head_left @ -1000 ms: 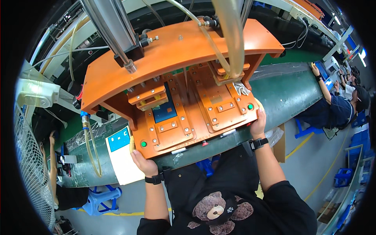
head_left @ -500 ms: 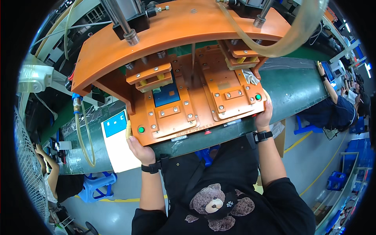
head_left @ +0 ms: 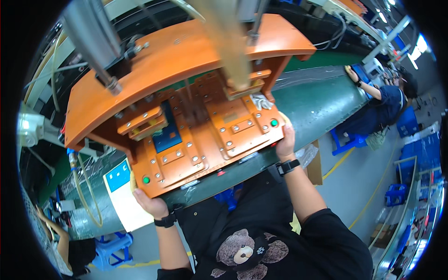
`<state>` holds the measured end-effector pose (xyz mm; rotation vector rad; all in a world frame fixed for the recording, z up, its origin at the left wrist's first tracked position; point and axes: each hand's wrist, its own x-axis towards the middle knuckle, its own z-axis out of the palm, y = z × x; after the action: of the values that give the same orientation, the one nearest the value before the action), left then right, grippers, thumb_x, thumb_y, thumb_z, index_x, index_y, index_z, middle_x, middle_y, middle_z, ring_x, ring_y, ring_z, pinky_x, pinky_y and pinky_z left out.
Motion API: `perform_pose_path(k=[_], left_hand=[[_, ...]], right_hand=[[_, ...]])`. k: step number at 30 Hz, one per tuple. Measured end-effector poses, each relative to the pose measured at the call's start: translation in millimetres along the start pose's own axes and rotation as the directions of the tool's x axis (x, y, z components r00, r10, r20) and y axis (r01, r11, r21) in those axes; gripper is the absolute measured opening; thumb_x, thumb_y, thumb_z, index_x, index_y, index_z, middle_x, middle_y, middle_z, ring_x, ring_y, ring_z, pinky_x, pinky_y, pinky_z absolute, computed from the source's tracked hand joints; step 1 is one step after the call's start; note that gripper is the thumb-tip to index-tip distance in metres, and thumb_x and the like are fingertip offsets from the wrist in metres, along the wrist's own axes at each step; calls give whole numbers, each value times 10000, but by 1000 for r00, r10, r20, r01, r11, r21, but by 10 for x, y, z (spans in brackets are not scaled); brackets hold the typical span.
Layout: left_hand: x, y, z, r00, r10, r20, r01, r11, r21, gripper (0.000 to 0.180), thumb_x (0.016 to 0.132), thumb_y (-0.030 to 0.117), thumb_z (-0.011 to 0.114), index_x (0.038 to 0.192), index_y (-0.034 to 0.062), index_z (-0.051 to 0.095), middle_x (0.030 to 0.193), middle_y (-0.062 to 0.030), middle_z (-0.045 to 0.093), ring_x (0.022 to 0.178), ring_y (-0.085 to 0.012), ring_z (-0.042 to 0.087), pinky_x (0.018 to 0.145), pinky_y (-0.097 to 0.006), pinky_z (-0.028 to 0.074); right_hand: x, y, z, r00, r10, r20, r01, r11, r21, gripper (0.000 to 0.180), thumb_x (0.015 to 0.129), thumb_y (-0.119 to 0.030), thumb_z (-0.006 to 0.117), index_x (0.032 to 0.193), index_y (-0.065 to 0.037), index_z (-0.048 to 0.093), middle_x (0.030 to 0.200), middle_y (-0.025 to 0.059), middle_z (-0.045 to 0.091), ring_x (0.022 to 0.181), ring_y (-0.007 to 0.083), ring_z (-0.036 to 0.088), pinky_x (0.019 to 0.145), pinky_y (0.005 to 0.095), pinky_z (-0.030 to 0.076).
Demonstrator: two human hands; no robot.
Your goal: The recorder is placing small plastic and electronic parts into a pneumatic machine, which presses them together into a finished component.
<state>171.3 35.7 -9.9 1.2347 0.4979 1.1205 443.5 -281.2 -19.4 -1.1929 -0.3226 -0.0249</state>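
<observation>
An orange pneumatic press (head_left: 186,179) with a two-bay base stands on a green-topped bench in front of me. My left hand (head_left: 151,204) grips the left side of its base, below a green button (head_left: 146,180). On the opposite side, my right hand (head_left: 286,141) holds the edge by another green button (head_left: 274,123). Yellowish coverings show on fingers of both hands, and some fingers are hidden behind the base edges. A dark blue flat panel (head_left: 168,140) lies in the left bay, partly under the upper clamp block. Crumpled whitish material (head_left: 261,101) rests at the right bay's far corner.
A white sheet (head_left: 128,212) and a blue card (head_left: 119,176) lie left of the press. Air hoses (head_left: 96,205) hang at its left, and a blurred hose crosses above. Co-workers sit at far left and right (head_left: 373,112). A blue stool (head_left: 111,249) stands on the floor.
The whole view has shifted and tilted, so the press now appears farther left and more slanted. Both hands stay at its sides. The panel remains in the left bay.
</observation>
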Motion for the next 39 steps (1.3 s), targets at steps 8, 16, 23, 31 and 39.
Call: perform_pose_path(k=[8,16,23,31,39], left_hand=[[-23,54,67,1000,-3,24,3,1000,-5,535,1059,340,252,1385,-59,397,1340,-178,506,1213,-266,524,1043,-390,418],[-1,27,60,1000,14,24,-14,1000,-25,535,1060,343,264,1389,-60,392,1335,-183,510,1205,-261,534,1038,-388,431],[-6,73,88,1000,5,25,-4,999,-44,527,1059,331,262,1387,-61,392,1328,-183,515,1200,-262,539,1037,-387,431],[-4,85,94,1000,12,26,-12,1000,-8,517,1059,326,263,1376,-56,406,1312,-171,525,1190,-254,545,1030,-373,437],[-15,98,95,999,17,30,-18,1000,20,515,1058,330,261,1373,-47,415,1318,-165,521,1194,-248,540,1026,-367,436]], right_hand=[[-10,-142,36,998,-50,41,51,998,-26,522,971,-293,405,1314,96,466,1264,178,576,1183,227,551,1039,330,395],[4,-159,60,998,-16,58,14,999,42,496,973,-278,411,1315,76,474,1262,155,582,1183,201,546,1031,310,391],[-1,-149,63,998,-19,57,18,1000,24,502,964,-270,399,1316,82,465,1266,165,579,1183,214,553,1033,318,402],[-7,-168,61,999,-21,46,21,1000,13,469,974,-239,391,1306,79,480,1253,151,587,1172,198,550,1030,311,394],[-14,-192,79,998,-13,56,10,999,47,473,969,-236,394,1315,79,468,1264,156,580,1177,198,549,1032,306,392]])
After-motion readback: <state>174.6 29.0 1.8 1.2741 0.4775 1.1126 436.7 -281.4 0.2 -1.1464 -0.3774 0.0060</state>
